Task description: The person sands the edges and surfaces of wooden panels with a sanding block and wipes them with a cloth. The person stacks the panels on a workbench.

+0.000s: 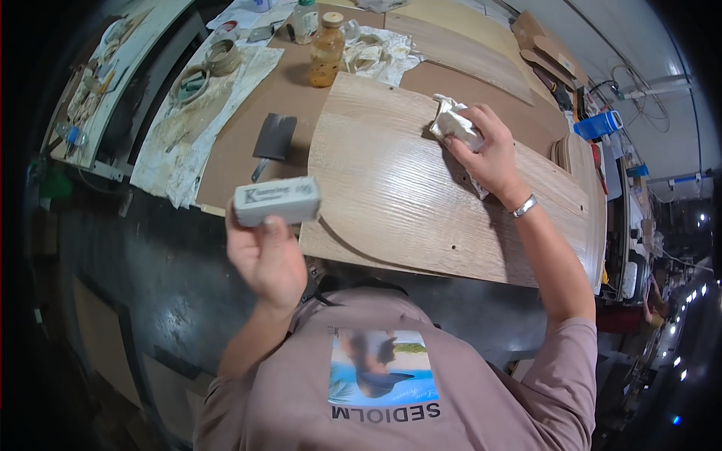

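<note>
A pale grey rectangular block point(277, 201) with dark print on its side is gripped in my left hand point(267, 259), thumb against its near face. It is held up off the near left edge of a light wood-grain panel point(383, 165). My right hand point(490, 154) is closed around a crumpled white rag point(453, 124) over the panel's far right part; whether the rag presses on the surface I cannot tell. The panel has a rounded corner and a few small dark holes. Just left of it lies a dark sheet, perhaps sandpaper point(275, 136), with a thin tool beneath.
Behind the panel stand a jar of amber liquid point(326, 51), a clear bottle point(304, 21) and crumpled white cloth point(380, 54). Stained paper point(203, 105) with a tape roll point(222, 57) covers the table's left. A blue container point(598, 125) and stacked curved boards point(575, 159) are at right.
</note>
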Available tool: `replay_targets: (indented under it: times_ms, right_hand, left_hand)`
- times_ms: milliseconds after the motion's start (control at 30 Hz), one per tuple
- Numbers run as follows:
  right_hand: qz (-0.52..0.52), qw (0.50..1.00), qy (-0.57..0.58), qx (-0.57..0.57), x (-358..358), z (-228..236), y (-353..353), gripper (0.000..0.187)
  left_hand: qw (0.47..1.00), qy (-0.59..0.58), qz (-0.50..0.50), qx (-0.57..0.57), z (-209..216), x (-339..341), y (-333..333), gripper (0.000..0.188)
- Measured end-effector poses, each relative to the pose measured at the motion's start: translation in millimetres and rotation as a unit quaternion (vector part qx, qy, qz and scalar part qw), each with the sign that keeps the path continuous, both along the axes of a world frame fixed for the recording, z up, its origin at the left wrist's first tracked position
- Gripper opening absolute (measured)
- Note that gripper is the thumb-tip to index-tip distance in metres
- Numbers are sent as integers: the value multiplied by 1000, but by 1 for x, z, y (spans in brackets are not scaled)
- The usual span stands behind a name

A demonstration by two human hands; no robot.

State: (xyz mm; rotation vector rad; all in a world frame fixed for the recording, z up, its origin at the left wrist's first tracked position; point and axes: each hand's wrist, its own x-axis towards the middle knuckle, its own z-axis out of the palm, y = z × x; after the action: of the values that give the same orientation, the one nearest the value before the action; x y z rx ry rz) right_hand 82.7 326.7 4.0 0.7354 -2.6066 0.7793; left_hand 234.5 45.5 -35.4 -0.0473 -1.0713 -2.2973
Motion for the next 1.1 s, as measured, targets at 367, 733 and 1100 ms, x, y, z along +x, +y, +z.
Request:
replay_targets:
  times_ms: [367, 733, 1100]
  right_hand:
    - [53, 998, 3, 20, 8, 3, -2, 32]
    - [53, 998, 7, 25, 7, 3, -10, 31]
    - [30, 999, -1, 30, 11, 6, -7, 29]
  left_hand:
    - [986, -33, 95, -134, 7, -36, -21, 34]
    - [859, -157, -3, -487, 29, -82, -57, 28]
    - [868, -139, -67, -471, 46, -115, -68, 28]
